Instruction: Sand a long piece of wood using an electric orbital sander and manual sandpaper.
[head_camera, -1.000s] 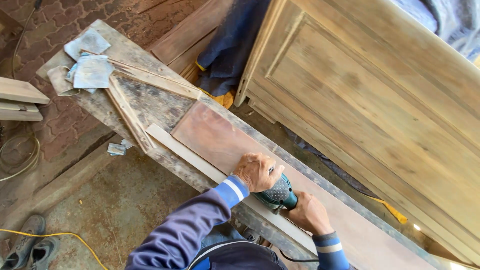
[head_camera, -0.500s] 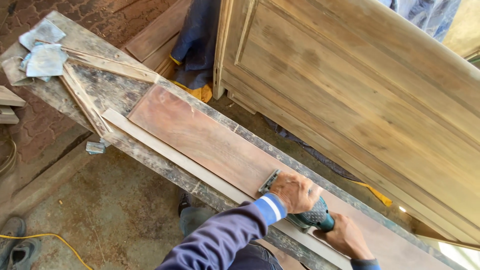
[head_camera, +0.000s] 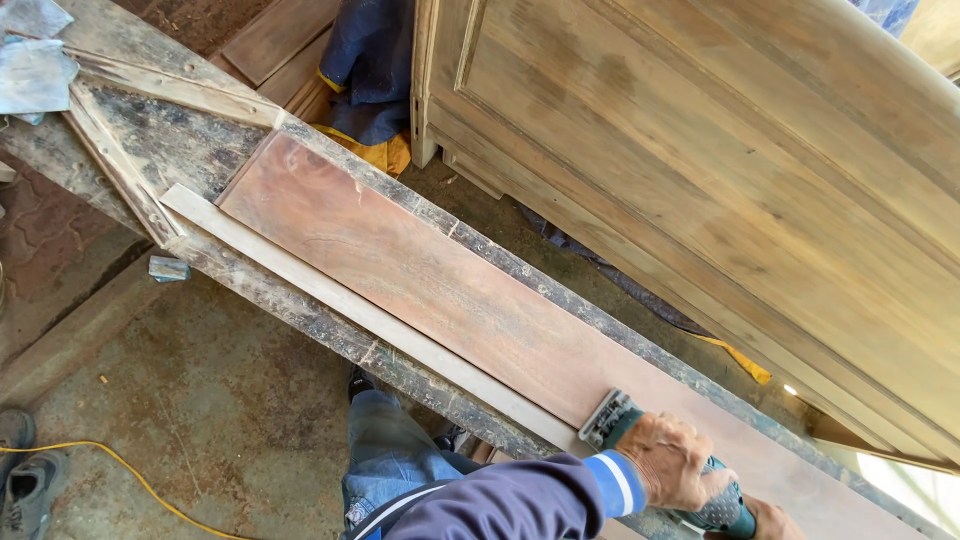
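Since the earlier frames, the teal electric sander (head_camera: 700, 500) has been slid further along the reddish-brown plank (head_camera: 440, 285), away from the sandpaper end, and the view has shifted so that both hands now sit at the bottom right edge. The left hand (head_camera: 672, 462), in a blue sleeve with a white stripe, is closed over the top of the sander, fingers wrapped around its body. The sander's grey pad is seen flat on the plank, near its lower edge. Only a small part of the right hand (head_camera: 775, 520) is visible at the frame's bottom edge, just behind the sander; whether it grips the tool cannot be told. The plank lies lengthwise on a worn, stained workbench (head_camera: 300, 310), with a pale wooden strip (head_camera: 350, 305) just beside its near edge. Sandpaper sheets (head_camera: 35, 70) lie at the bench's far end. A large panelled wooden cabinet (head_camera: 720, 180) stands beyond the bench. A yellow cable (head_camera: 130, 470) is seen on the concrete floor.
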